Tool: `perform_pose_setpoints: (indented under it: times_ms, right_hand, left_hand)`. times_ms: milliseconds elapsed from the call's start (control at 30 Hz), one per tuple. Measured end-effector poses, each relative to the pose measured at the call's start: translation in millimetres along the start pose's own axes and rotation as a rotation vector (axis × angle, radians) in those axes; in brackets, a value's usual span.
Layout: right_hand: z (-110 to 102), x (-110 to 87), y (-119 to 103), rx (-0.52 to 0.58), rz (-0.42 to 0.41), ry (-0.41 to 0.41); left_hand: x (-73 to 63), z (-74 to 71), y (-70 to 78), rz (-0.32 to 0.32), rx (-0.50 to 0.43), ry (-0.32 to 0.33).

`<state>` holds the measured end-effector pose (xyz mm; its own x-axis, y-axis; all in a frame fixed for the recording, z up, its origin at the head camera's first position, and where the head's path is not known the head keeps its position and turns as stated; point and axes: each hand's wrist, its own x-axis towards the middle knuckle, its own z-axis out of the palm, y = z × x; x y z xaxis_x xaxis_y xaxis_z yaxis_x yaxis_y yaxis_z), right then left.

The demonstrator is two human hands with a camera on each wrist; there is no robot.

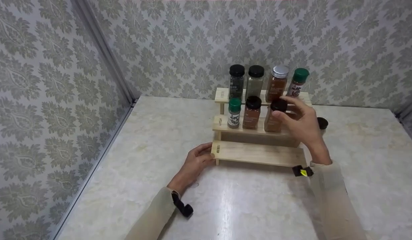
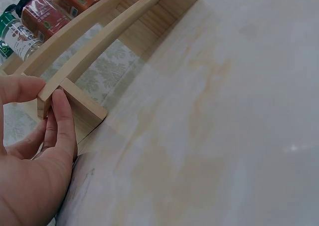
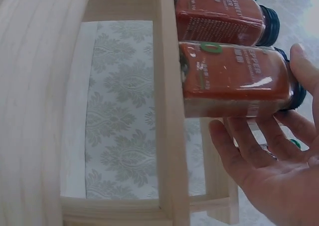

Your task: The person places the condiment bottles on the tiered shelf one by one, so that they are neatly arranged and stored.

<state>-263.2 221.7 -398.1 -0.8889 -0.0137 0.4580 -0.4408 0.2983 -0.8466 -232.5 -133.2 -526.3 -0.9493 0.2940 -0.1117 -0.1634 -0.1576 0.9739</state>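
A three-step wooden spice rack [image 1: 259,154] stands on the table. At the front left corner of its lowest step, my left hand [image 1: 194,163] pinches the board's end between thumb and fingers, as the left wrist view also shows. My right hand [image 1: 303,125] holds a black-lidded spice jar [image 1: 273,121] of orange-red powder by its lid, thumb on one side and fingers on the other. This jar [image 3: 234,81] is upright on the middle step. To its left on that step are a similar red jar [image 1: 252,116] and a small green-capped bottle [image 1: 234,115].
The top step bears two black-lidded jars [image 1: 236,81], a silver-lidded jar [image 1: 277,85] and a green-capped bottle [image 1: 296,83]. A dark round lid [image 1: 322,123] shows right of the rack, partly behind my right hand. Patterned walls [image 1: 199,43] border the table [image 1: 152,133].
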Motion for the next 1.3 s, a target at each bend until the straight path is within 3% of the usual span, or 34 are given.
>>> perform_pose_setpoints:
  times_ms: [300, 500, 733, 1100, 1300]
  right_hand:
    - [-40, -3.8, -4, -0.033, -0.091, 0.074]
    - [-70, -5.6, 12, -0.107, -0.090, 0.128]
    - [-100, -10.2, 47, -0.221, 0.083, 0.108]
    - [-130, -21.3, 92, -0.320, 0.352, -0.125]
    - [-129, -22.2, 104, -0.302, 0.401, -0.169]
  left_hand:
    - [1.2, 0.3, -1.2, 0.015, 0.012, 0.003]
    - [1.1, 0.7, 0.1, 0.026, 0.003, 0.004]
    - [0.2, -1.3, -0.8, 0.024, -0.014, 0.000]
    - [-0.2, -0.6, -0.4, 0.008, -0.015, -0.004]
    - [-0.4, -0.8, -0.4, 0.013, -0.021, -0.004]
